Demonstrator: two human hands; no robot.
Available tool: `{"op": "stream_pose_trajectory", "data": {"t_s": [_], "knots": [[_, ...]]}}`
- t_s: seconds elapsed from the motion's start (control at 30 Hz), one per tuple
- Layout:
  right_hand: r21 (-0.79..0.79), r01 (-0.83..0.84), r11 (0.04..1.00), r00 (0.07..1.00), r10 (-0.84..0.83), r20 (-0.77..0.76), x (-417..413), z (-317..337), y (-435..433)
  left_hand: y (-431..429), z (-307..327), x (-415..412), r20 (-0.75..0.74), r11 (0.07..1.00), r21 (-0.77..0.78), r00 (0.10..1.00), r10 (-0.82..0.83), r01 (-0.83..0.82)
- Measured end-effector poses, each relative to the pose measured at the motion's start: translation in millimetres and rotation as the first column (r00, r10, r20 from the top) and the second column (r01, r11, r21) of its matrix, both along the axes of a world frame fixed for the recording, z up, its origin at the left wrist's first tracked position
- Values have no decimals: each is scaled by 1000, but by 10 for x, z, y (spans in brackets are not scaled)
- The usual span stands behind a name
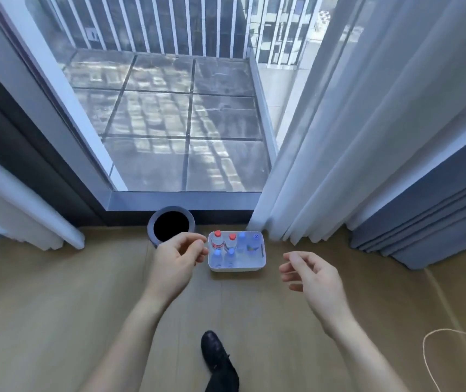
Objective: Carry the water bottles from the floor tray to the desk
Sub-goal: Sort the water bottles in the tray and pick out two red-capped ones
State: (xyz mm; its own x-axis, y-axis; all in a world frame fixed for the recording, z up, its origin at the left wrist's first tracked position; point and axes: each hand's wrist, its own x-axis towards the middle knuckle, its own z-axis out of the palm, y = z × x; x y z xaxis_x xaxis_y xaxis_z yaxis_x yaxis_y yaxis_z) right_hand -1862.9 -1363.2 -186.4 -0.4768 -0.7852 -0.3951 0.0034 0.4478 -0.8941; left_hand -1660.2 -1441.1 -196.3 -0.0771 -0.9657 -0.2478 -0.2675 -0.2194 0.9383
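Observation:
A white floor tray (262,260) sits on the wooden floor near the window sill. Several upright water bottles stand in it: two with red caps (218,240) at the back left, and blue-capped ones (230,257) in front and to the right. My left hand (178,258) hovers at the tray's left edge, fingers loosely curled and holding nothing. My right hand (311,274) hangs to the right of the tray, fingers apart and empty. The desk is not in view.
A grey round bin (188,219) stands just left of the tray against the glass door. White sheer curtains (339,137) and a grey drape (429,222) hang at the right. My dark shoe (217,360) is below. A thin cord (429,346) loops on the floor at right.

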Motion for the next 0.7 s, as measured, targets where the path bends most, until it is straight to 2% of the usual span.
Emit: {"op": "stream_pose_trajectory", "data": {"t_s": [0.2,0.33,0.5,0.7], "knots": [[76,-69,995,997,67,30,-225,-599,-875,-636,-543,-359,39,996,91,999,13,-17],[121,-78,990,993,67,95,-352,-1225,-1270,-941,-1125,-478,81,983,164,994,76,-88],[173,-74,982,987,47,154,-487,-2350,-1556,-1106,-2155,-677,121,955,251,984,133,-160],[179,-142,974,978,110,179,-685,-3794,-1848,-1342,-3698,-1075,195,952,289,980,43,-99]]}}
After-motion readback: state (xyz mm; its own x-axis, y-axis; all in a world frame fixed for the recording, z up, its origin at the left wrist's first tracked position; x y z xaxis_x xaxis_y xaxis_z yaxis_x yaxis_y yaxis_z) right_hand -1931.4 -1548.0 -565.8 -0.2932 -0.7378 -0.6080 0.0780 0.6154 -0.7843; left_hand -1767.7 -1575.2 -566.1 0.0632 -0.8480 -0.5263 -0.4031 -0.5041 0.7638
